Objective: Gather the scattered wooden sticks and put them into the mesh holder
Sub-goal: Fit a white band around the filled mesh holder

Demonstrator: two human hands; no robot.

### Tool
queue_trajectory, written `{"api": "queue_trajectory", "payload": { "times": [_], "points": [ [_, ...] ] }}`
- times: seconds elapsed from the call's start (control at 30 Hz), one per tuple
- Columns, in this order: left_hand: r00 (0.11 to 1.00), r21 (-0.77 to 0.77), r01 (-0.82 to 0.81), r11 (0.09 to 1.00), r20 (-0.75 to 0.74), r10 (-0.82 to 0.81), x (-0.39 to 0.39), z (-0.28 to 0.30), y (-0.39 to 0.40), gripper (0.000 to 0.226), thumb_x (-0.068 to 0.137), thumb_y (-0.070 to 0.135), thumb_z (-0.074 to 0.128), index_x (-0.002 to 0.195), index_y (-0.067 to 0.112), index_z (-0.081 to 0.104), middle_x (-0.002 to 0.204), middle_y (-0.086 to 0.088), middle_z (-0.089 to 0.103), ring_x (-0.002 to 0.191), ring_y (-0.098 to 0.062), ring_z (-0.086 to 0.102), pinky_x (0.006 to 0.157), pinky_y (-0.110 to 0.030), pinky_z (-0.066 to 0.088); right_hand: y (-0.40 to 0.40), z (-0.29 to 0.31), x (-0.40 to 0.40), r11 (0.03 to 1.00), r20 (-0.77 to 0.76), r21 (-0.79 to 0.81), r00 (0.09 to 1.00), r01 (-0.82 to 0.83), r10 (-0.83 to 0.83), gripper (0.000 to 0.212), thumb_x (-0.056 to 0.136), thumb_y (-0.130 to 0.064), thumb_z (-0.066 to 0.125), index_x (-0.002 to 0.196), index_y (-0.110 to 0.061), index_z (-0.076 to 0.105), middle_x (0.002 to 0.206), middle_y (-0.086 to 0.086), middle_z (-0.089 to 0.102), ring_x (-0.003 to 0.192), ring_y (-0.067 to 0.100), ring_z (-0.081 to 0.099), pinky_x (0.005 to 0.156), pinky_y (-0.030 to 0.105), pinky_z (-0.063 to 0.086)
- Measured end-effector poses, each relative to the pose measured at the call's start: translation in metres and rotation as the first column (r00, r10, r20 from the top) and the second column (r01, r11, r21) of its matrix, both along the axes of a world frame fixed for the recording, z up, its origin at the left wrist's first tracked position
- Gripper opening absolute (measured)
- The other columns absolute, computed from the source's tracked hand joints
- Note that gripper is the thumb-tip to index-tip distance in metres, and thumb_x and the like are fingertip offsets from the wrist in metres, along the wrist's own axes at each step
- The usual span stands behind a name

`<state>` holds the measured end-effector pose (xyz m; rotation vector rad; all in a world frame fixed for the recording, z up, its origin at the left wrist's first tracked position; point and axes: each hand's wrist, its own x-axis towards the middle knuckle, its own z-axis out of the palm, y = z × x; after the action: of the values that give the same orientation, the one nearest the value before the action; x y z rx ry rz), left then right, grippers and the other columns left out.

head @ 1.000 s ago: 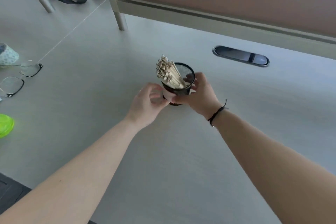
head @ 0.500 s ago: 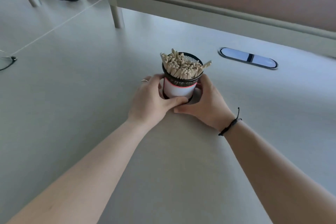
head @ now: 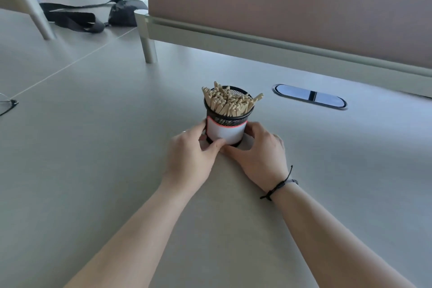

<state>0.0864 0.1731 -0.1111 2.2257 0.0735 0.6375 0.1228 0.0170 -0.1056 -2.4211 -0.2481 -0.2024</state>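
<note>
A black mesh holder (head: 226, 130) with a white label stands upright on the grey table (head: 98, 138), a little beyond the middle. Several wooden sticks (head: 228, 101) fill it and poke above its rim; one leans out to the right. My left hand (head: 190, 155) grips the holder's left side low down, thumb across the front of the base. My right hand (head: 259, 154) curls round the right side of the base, a black cord on its wrist. No loose sticks show on the table.
A cable grommet (head: 309, 96) is set into the table behind and right of the holder. A brown divider panel (head: 292, 7) on a metal leg (head: 147, 40) runs across the back. A black bag (head: 102, 16) lies far left, glasses (head: 7, 104) at the left edge.
A second ago the sticks stood bunched to one side as my hands closed on the holder; now they are spread across it. Both hands hold its base, and my view has tilted up.
</note>
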Motion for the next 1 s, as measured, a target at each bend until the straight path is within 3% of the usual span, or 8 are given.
{"api": "queue_trajectory", "payload": {
  "times": [0.13,0.27,0.43,0.57,0.7,0.8,1.0],
  "points": [
    [0.999,0.028,-0.029,0.999,0.038,0.028,0.03,-0.003,-0.004,0.025,0.08,0.034,0.074,0.097,0.016,0.072,0.079,-0.001,0.075,0.074,-0.024,0.071,0.065,-0.04,0.053,0.004,-0.001,0.022,0.998,0.067,-0.069,0.998,-0.01,0.014,0.035,0.081,-0.059,0.065,0.096,-0.028,0.055,0.084,-0.013,0.065,0.093,0.017,0.063,0.09,0.036,0.041],
    [0.999,-0.01,-0.036,0.999,-0.003,0.036,0.063,-0.006,-0.006,0.021,0.081,0.038,0.069,0.087,0.017,0.071,0.073,0.001,0.074,0.074,-0.024,0.071,0.066,-0.04,0.054,0.011,-0.007,0.047,0.974,0.036,-0.227,0.999,0.019,-0.011,0.043,0.093,-0.055,0.045,0.122,-0.024,0.044,0.118,-0.008,0.063,0.126,0.013,0.049,0.116,0.048,0.02],
    [0.998,-0.035,-0.049,0.998,-0.03,0.048,0.101,-0.006,-0.009,0.016,0.082,0.033,0.069,0.083,0.017,0.068,0.074,0.003,0.074,0.074,-0.023,0.07,0.067,-0.039,0.055,0.016,-0.009,0.077,0.972,-0.016,-0.236,1.0,0.007,-0.011,0.059,0.097,-0.048,0.033,0.146,-0.016,0.023,0.145,-0.003,0.047,0.141,0.013,0.032,0.118,0.052,0.012],
    [0.996,-0.015,-0.086,0.996,-0.012,0.086,0.119,-0.003,-0.012,0.016,0.085,0.027,0.069,0.077,0.014,0.065,0.075,-0.002,0.073,0.072,-0.029,0.064,0.061,-0.036,0.046,0.019,-0.009,0.1,0.971,-0.046,-0.235,0.998,0.036,-0.048,0.046,0.097,-0.046,0.031,0.135,-0.021,0.03,0.134,-0.003,0.052,0.135,0.013,0.038,0.117,0.056,0.011],
    [0.995,-0.014,-0.096,0.995,-0.028,0.096,0.135,-0.003,-0.014,0.023,0.087,0.024,0.066,0.07,0.021,0.051,0.075,-0.006,0.071,0.07,-0.031,0.057,0.058,-0.032,0.032,0.023,-0.01,0.115,0.969,-0.046,-0.236,0.995,0.071,-0.084,0.04,0.095,-0.051,0.031,0.12,-0.02,0.039,0.126,-0.005,0.057,0.132,0.013,0.04,0.115,0.057,0.013],
    [0.994,-0.005,-0.101,0.995,-0.045,0.1,0.147,-0.003,-0.015,0.024,0.089,0.024,0.064,0.071,0.021,0.047,0.076,-0.008,0.07,0.067,-0.029,0.047,0.06,-0.032,0.029,0.025,-0.007,0.123,0.969,-0.04,-0.224,0.993,0.102,-0.114,0.037,0.095,-0.053,0.032,0.109,-0.02,0.044,0.12,-0.004,0.06,0.128,0.015,0.044,0.114,0.056,0.016],
    [0.993,-0.033,-0.118,0.992,-0.015,0.118,0.161,-0.003,-0.013,0.02,0.087,0.021,0.065,0.071,0.013,0.054,0.075,-0.008,0.07,0.067,-0.028,0.046,0.059,-0.033,0.03,0.027,-0.008,0.136,0.974,-0.015,-0.19,0.991,0.126,-0.131,0.041,0.094,-0.057,0.035,0.109,-0.019,0.043,0.116,-0.001,0.064,0.12,0.019,0.054,0.113,0.056,0.02]
  ]
}}
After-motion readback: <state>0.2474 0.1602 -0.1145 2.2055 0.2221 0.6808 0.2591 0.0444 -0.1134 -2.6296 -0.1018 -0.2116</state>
